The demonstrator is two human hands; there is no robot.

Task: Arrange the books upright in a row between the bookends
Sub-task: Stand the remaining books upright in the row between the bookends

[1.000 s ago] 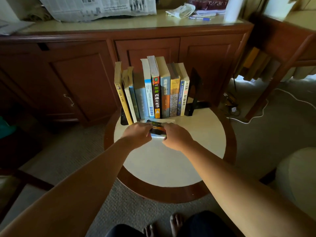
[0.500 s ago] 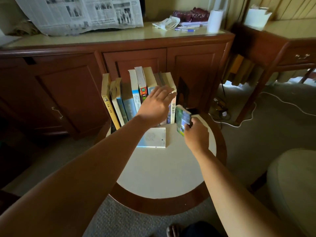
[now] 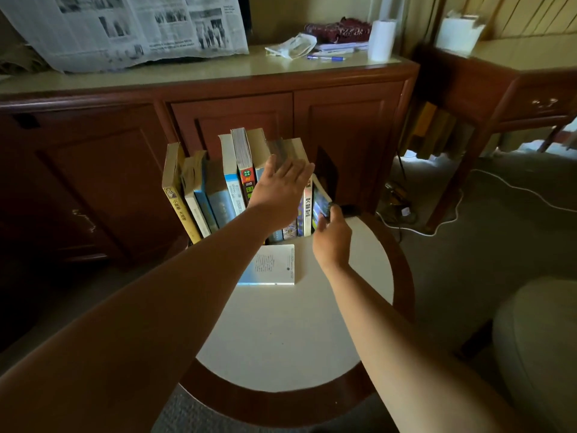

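Since half a sec ago, right hand [image 3: 332,239] has carried the small book [image 3: 321,203] from in front of the row [image 3: 218,189] to its right end. It now sits nearly upright, top tilted a bit left, in the gap btwn the last spine & the right bookend [image 3: 327,170]. Left hand [image 3: 281,189] has stayed on the row.

Progress: mostly done, I'd say. Most books already stand spine-out, though the ones at the left end lean left. The small book is going in but isn't let go yet. One flat book [image 3: 271,265] lies on the tabletop [image 3: 281,332] just in front of the row, so that one is left, plus squaring up the leaners. Left bookend is hidden behind books & arm, can't confirm its spot.

Pose: left arm reaches in from lower left. Its hand is spread flat, fingers straight & together, pressed on the spines of the row's right-side books, prob. holding them back to keep the gap. It grips nothing. Right forearm comes from lower right, wrist bent up. Fingers curl round the small book's near edge & pinch it; the thumb side is hidden, so exact grip is unclear.
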